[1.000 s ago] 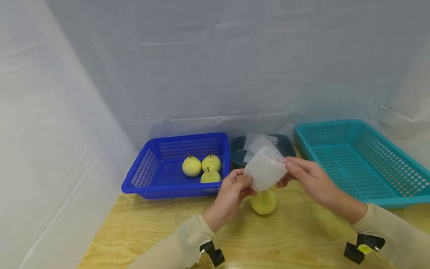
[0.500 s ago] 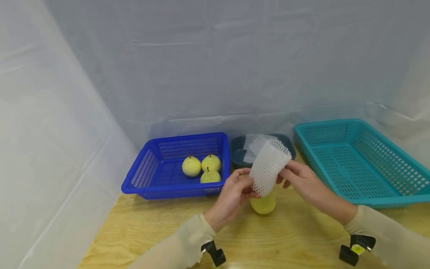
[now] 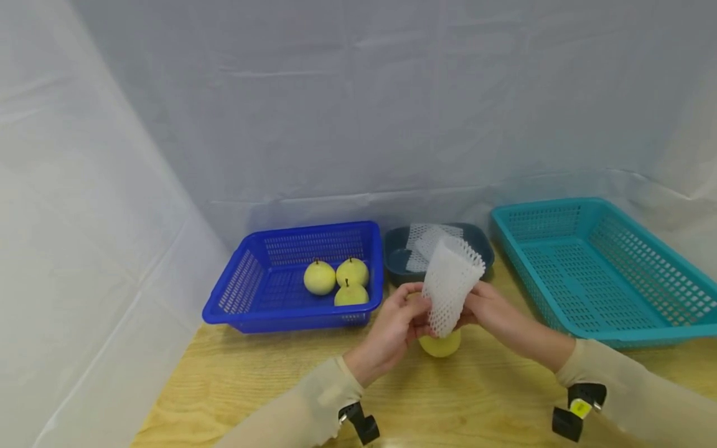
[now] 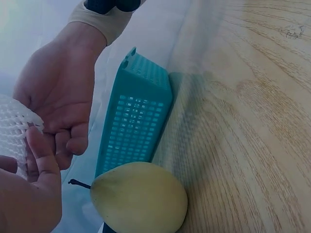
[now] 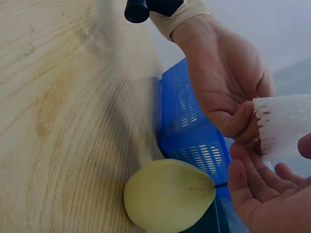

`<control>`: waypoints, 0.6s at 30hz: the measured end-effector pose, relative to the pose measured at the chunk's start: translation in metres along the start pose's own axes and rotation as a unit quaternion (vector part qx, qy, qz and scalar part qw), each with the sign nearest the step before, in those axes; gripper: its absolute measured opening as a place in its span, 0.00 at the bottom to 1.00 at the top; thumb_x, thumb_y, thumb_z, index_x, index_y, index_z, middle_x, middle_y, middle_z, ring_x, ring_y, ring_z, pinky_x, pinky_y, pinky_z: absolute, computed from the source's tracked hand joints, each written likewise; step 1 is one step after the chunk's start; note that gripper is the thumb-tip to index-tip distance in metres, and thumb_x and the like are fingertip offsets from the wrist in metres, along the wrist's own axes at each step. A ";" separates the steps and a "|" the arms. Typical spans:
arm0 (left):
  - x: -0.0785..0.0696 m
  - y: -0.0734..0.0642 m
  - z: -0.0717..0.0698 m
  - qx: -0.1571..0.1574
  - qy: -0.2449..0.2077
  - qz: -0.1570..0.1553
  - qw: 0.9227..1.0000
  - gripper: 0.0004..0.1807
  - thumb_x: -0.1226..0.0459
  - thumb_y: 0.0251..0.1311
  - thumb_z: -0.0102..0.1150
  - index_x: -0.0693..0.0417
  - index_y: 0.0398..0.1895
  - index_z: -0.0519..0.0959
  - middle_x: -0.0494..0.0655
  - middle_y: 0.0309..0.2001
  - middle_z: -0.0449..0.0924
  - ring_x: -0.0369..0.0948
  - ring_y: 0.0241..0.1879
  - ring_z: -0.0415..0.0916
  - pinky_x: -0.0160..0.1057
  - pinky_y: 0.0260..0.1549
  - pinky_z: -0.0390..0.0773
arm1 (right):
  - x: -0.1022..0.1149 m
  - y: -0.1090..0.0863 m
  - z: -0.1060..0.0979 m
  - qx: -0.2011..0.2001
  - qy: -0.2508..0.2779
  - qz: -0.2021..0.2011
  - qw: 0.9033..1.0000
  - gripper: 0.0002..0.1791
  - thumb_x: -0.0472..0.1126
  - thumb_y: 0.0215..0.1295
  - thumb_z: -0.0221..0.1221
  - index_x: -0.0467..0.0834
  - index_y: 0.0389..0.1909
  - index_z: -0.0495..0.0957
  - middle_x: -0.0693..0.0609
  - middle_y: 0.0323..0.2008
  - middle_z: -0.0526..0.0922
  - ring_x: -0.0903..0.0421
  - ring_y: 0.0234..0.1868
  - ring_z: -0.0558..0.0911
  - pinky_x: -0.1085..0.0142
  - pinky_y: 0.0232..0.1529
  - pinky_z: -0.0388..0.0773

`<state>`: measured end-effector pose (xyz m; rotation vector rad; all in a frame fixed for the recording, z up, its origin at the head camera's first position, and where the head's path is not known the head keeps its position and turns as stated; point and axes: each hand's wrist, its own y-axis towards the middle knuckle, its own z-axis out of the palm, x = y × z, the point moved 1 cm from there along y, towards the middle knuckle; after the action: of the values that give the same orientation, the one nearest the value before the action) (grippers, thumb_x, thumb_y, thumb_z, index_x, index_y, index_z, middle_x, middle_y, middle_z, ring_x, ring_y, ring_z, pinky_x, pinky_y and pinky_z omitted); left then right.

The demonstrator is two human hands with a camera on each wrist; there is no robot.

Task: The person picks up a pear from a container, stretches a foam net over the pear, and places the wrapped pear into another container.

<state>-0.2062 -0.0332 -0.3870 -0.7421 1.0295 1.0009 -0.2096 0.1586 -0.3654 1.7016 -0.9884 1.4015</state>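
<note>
A white foam fruit net [image 3: 452, 280] stands tilted between both hands in the head view, its open end up and to the right. My left hand [image 3: 394, 330] pinches its lower left edge, thumb in front. From the right side my right hand [image 3: 498, 314] holds it, fingers partly hidden behind the foam. Just below the net a yellow-green pear [image 3: 440, 347] sits on the wooden table, its top covered in the head view. Both wrist views show this pear [image 4: 141, 199] with its stem, apart from the hands. The net's lower rim [image 5: 265, 126] lies at the left fingertips in the right wrist view.
A blue basket [image 3: 302, 320] with three pears [image 3: 320, 277] stands to the left. Behind the hands is a dark teal tray [image 3: 395, 258] with more foam nets [image 3: 417, 239]. A turquoise basket [image 3: 582, 249] stands at the right, near a white sheet backdrop [image 3: 358, 112].
The foam net has turned from lying slanted to more upright, and its lower end has come down over the pear in view. My right hand has moved left and down, closer to my left hand.
</note>
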 end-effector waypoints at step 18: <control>0.002 -0.003 -0.007 -0.011 0.027 0.013 0.999 0.18 0.67 0.70 0.54 0.61 0.60 0.68 0.41 0.43 0.84 0.36 0.37 0.78 0.33 0.36 0.78 | -0.003 0.003 -0.001 -0.071 -0.007 -0.013 0.997 0.20 0.33 0.70 0.57 0.29 0.59 0.69 0.48 0.43 0.81 0.59 0.42 0.82 0.65 0.46 0.82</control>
<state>-0.2057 -0.0394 -0.3915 -0.7789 1.0796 1.0197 -0.2124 0.1583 -0.3680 1.6156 -1.0442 1.2724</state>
